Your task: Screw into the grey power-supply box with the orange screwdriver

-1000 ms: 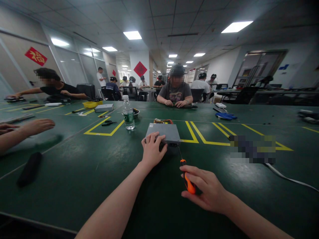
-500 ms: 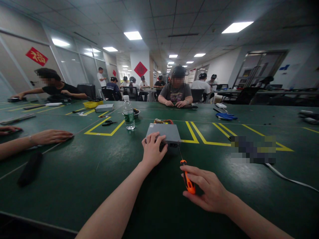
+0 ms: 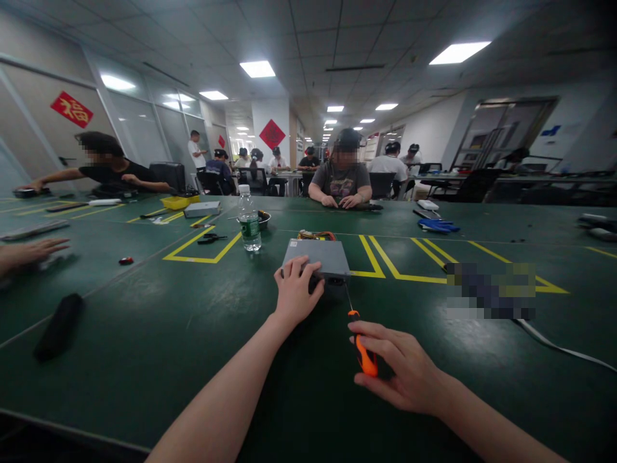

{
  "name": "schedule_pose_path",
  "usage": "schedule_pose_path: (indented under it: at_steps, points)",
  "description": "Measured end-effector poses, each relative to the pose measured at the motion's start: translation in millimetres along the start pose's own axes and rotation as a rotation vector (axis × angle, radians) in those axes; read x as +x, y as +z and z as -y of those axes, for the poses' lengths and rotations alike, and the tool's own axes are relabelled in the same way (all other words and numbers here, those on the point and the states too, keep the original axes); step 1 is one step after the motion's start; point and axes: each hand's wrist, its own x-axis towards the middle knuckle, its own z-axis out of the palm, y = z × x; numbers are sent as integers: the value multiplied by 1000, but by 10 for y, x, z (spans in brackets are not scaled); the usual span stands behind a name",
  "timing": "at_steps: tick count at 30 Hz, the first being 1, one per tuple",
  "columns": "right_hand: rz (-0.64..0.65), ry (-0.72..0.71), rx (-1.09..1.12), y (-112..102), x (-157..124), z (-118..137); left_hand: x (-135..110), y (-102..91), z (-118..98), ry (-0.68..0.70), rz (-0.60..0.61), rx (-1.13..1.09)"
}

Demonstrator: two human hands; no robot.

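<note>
A grey metal power supply unit lies on the green table, its power socket facing me and coloured wires at its far side. My left hand grips its near left part, fingers over the top and thumb at the near face. My right hand holds an orange and black screwdriver by its handle between the fingers and thumb. The thin shaft points away from me, its tip at the unit's near right corner. Whether the tip sits in a screw is too small to tell.
Left of the unit stands a water bottle, with a bowl behind it. A black object lies at left, near a co-worker's blurred hand. Blue gloves and a blurred-out dark item lie at right.
The co-worker's hand at left has drawn back leftward, uncovering a small red object on the table. The screwdriver's handle looks slightly turned in my right hand; my left hand keeps its place.
</note>
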Motion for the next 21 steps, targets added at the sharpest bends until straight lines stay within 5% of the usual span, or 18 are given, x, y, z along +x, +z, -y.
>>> schedule_pose_path:
  at_steps: [6,21]
  points:
    - [74,-67,-46,-48,54,16,1,-8,0,-1,10,6]
    - [18,-85,-7,11,43,17,0,5,7,1,-6,-7]
